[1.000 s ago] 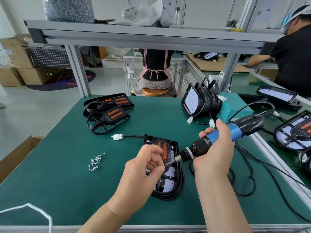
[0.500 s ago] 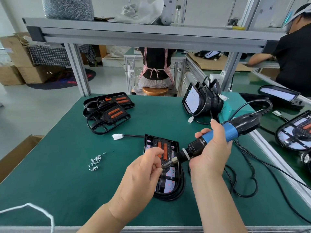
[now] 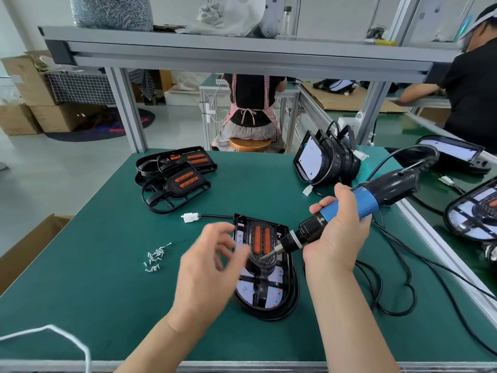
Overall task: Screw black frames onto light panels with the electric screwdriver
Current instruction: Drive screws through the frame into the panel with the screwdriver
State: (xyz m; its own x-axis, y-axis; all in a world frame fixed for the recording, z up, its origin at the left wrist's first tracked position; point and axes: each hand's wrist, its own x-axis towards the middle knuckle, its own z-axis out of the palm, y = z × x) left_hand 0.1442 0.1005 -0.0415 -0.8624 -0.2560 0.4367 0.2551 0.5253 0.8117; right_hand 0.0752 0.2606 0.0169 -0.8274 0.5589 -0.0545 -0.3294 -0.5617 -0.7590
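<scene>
At the far left a cardboard box (image 3: 25, 251) stands beside the green table (image 3: 80, 292), and a white cord (image 3: 61, 332) loops over the table's near corner. Further in lies a small heap of loose screws (image 3: 155, 258), and behind them, toward the back edge, a stack of black frames (image 3: 174, 175) with orange strips. A white plug (image 3: 190, 217) on a black wire lies just left of the light panel (image 3: 265, 292), which rests flat in the middle of the table with a black frame (image 3: 262, 238) on top of it. The left hand (image 3: 207, 267) hovers over the panel's left edge, its fingers loosely bent and spread apart; it is blurred, so whether it touches the panel cannot be told. The right hand (image 3: 336, 235) grips the electric screwdriver (image 3: 349, 211) round its blue and black barrel, tilted down to the left, with the bit over the raised middle of the frame by the lower end of the orange strips; contact cannot be judged. Behind the right hand a bundle of panels (image 3: 322, 160) stands on edge. The screwdriver's black cable (image 3: 390, 297) coils on the table to the right, and more panels (image 3: 473, 214) lie on the next bench beyond the rail.
</scene>
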